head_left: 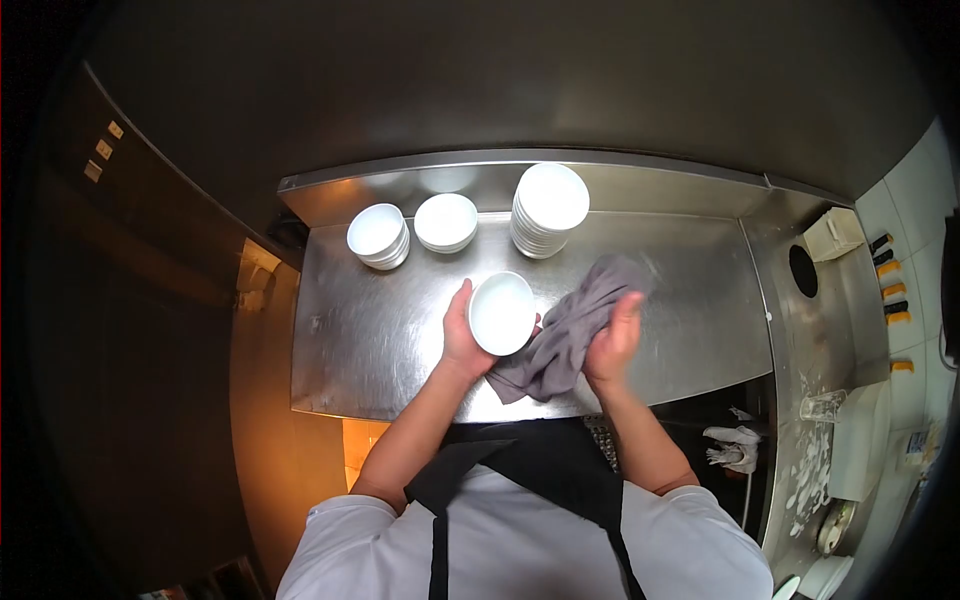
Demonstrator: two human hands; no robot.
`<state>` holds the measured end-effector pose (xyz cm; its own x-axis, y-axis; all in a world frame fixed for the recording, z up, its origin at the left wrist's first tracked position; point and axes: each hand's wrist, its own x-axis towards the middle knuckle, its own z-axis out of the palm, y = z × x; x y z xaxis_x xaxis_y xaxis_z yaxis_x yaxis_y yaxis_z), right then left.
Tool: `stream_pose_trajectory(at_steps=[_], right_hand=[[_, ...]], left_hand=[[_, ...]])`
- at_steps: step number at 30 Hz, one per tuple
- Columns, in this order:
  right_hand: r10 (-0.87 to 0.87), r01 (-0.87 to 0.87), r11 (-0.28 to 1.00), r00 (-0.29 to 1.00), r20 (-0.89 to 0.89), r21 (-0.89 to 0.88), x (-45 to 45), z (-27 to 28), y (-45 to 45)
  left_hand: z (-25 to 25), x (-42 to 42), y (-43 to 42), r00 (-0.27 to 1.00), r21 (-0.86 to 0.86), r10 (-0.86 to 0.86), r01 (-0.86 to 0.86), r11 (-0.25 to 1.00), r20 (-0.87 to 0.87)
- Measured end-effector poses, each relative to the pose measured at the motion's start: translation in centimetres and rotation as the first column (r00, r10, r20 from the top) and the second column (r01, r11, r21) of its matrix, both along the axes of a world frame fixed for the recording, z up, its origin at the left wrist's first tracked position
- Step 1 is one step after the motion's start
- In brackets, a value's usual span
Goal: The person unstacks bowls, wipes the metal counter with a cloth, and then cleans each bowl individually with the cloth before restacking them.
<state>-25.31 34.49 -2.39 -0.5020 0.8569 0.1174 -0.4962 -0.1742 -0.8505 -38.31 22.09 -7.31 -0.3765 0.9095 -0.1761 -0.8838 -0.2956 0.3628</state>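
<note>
At the left of the counter (680, 300), a short stack of white bowls (378, 232) is set beside a lower stack (446, 222). Nearer the body, a single white bowl (502, 314) is gripped by the left hand (462, 338), its thumb along the side and its fingers apparently wrapped beneath. A steady hold seems called for by the smooth bowl. Beyond it, a tall stack (550, 200) is seen. Farther right, a crumpled grey cloth (575, 335) is draped against the right hand (614, 345); the thumb is raised, the fingers are hidden, and how far the grip is closed cannot be told.
</note>
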Motion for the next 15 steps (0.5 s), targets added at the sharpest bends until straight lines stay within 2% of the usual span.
stream_pose_trajectory(at_steps=[1, 3, 4, 5, 6, 7, 8, 11, 12, 15], right_hand=[[-0.009, 0.001, 0.986, 0.999, 0.049, 0.165, -0.1, -0.4, 0.3], [-0.053, -0.020, 0.880, 0.989, 0.140, 0.475, -0.4, -1.2, 0.6], [0.036, -0.219, 0.710, 0.960, 0.277, 0.669, -0.6, -0.9, 0.8], [0.143, -0.397, 0.579, 0.910, 0.390, 0.712, -0.5, -0.5, 0.6], [0.062, -0.459, 0.301, 0.884, 0.463, 0.836, -1.2, -1.6, 0.8], [-0.040, -0.506, -0.007, 0.862, 0.505, 0.863, -1.8, -3.2, 1.0], [-0.017, -0.545, -0.092, 0.838, 0.546, 0.833, -1.5, -4.4, 1.5], [-0.055, -0.588, -0.212, 0.805, 0.591, 0.781, -1.7, -4.4, 1.9], [-0.052, -0.617, -0.212, 0.782, 0.622, 0.758, -1.4, -4.5, 1.5], [0.072, -0.643, 0.129, 0.766, 0.639, 0.755, -0.1, -6.7, -1.7]], left_hand=[[-0.5, -0.1, 0.1, 1.000, -0.041, 0.008, -0.007, 0.999, 0.022], [-0.5, 0.2, 0.5, 0.997, -0.126, 0.024, -0.015, 0.992, 0.068], [0.0, 0.5, 0.7, 0.994, -0.087, -0.027, 0.037, 0.996, 0.110], [0.8, 0.7, 0.8, 0.986, -0.045, -0.078, 0.086, 0.995, 0.150], [0.7, 0.5, 0.8, 0.982, -0.033, -0.137, 0.143, 0.989, 0.129], [0.0, 0.4, 0.9, 0.998, -0.079, -0.051, 0.048, 0.996, -0.040], [-0.5, 0.4, 0.9, 0.999, -0.154, -0.027, 0.020, 0.988, -0.039], [0.5, 0.8, 1.3, 0.991, -0.294, 0.045, -0.081, 0.952, -0.128], [0.8, 0.9, 1.3, 0.984, -0.330, 0.055, -0.110, 0.937, -0.172], [0.0, 0.7, 1.0, 0.780, -0.407, 0.007, -0.333, 0.850, -0.625]])
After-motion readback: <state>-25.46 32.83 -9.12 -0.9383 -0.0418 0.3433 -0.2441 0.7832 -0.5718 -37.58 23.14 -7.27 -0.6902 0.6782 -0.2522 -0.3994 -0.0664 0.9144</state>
